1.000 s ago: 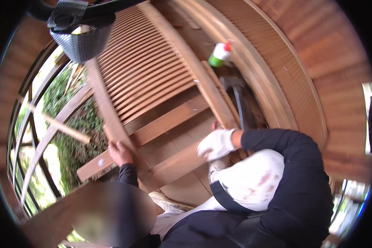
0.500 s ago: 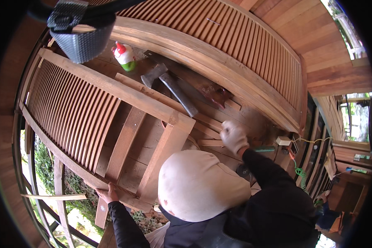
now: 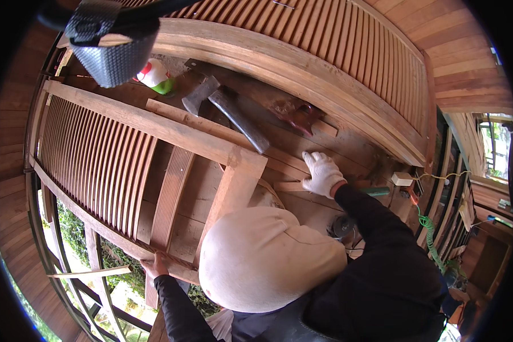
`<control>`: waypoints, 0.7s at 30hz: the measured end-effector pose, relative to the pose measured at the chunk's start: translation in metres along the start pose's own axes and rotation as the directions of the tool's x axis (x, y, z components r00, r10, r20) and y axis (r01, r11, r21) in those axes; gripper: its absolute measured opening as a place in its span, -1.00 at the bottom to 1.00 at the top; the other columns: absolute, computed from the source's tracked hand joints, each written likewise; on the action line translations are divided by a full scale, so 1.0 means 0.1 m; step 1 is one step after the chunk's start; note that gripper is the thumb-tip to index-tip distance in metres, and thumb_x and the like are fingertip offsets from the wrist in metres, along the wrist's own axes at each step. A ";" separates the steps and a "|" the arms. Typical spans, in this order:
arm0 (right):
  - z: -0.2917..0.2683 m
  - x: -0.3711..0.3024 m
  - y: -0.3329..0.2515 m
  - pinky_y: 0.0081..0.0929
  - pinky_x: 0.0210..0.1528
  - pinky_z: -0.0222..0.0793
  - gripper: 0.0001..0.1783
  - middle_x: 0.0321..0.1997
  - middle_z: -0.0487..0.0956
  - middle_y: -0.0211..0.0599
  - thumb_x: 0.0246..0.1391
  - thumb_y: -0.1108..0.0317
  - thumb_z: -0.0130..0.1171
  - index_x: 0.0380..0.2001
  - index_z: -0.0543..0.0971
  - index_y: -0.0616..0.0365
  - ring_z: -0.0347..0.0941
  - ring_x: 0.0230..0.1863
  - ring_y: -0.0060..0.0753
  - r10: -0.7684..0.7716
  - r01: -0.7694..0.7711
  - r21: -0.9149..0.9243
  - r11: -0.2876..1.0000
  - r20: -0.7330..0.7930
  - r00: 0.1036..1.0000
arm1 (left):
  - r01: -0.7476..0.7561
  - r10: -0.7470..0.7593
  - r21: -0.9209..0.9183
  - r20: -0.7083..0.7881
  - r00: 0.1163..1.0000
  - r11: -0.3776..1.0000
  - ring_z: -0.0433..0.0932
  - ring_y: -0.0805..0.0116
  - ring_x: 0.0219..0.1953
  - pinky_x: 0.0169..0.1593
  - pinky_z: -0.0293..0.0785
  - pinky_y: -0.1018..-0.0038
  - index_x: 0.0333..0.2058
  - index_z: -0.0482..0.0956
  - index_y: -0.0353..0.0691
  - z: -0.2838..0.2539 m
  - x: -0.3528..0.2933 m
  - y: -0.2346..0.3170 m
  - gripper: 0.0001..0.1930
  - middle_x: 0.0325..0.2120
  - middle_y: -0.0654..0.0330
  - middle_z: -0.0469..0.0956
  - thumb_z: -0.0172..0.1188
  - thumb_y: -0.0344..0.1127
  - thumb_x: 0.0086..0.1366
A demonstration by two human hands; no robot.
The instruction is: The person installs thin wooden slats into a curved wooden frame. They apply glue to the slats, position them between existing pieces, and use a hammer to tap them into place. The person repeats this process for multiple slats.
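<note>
My left hand (image 3: 156, 264) is bare, its fingers curled round the near rail of a louvred wooden panel (image 3: 102, 165). My right hand (image 3: 323, 174), in a white glove, is open above the floorboards, its fingers stretched out beside the end of a thin wooden strip (image 3: 288, 186). Nothing shows in it. Beyond the panel lies an axe (image 3: 239, 122) with a dark handle. Behind that lies a handsaw (image 3: 302, 117) with a reddish-brown handle. A pale cap (image 3: 271, 259) hides the panel's near right corner.
A second louvred panel (image 3: 336, 51) stands along the far side. Upper left is a white and green bottle (image 3: 155, 77) with a red cap, partly behind a grey strap (image 3: 117, 54). To the right are a pale block (image 3: 402, 179), a green coiled hose (image 3: 432, 231) and a round black object (image 3: 341, 226).
My right hand has gone from closed to open, staying near the same strips. My left hand keeps its hold on the rail. The whole view has shifted slightly.
</note>
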State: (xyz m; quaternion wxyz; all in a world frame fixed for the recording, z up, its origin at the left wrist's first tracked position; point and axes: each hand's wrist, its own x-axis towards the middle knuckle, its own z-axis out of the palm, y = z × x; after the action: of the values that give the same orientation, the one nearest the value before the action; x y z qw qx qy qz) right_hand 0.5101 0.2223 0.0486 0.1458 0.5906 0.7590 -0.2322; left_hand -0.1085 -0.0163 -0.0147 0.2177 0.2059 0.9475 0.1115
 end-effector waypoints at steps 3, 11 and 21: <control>0.09 -0.09 -0.01 -0.13 0.30 0.29 0.08 0.30 0.40 0.05 -0.06 -0.06 0.35 0.45 0.20 0.27 0.31 0.30 0.03 -0.127 0.120 -0.144 0.982 -0.038 0.991 | 0.008 -0.008 0.026 -0.013 1.000 1.000 0.21 -0.11 0.43 0.48 0.11 0.27 0.40 0.00 -0.65 0.01 0.02 -0.05 0.12 0.37 -0.36 0.20 0.43 -0.03 0.09; -0.08 0.36 0.25 -0.15 0.21 0.43 -0.25 0.11 0.46 0.00 -0.12 0.16 0.41 0.14 0.40 0.21 0.41 0.19 0.05 0.153 -0.162 -0.056 0.985 -0.139 0.978 | 0.030 -0.029 0.061 -0.017 0.999 0.998 0.22 -0.19 0.42 0.47 0.12 0.24 0.36 0.07 -0.69 -0.08 -0.12 0.14 0.07 0.34 -0.43 0.21 0.37 0.02 0.11; -0.08 0.67 0.27 -0.11 0.11 0.53 -0.42 0.05 0.57 -0.02 -0.07 0.16 0.40 -0.01 0.46 0.18 0.54 0.12 0.05 0.293 -0.303 -0.168 0.938 -0.081 0.953 | 0.021 -0.026 -0.052 -0.095 0.995 0.998 0.19 -0.17 0.44 0.50 0.09 0.23 0.36 0.08 -0.68 0.05 -0.09 0.01 0.08 0.36 -0.40 0.20 0.41 -0.03 0.07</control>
State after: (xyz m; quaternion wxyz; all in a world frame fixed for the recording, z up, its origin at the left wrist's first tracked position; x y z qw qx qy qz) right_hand 0.5191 0.2875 0.0177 0.2105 0.6893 0.6824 -0.1222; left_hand -0.0984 -0.0182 -0.0159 0.1787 0.1836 0.9560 0.1430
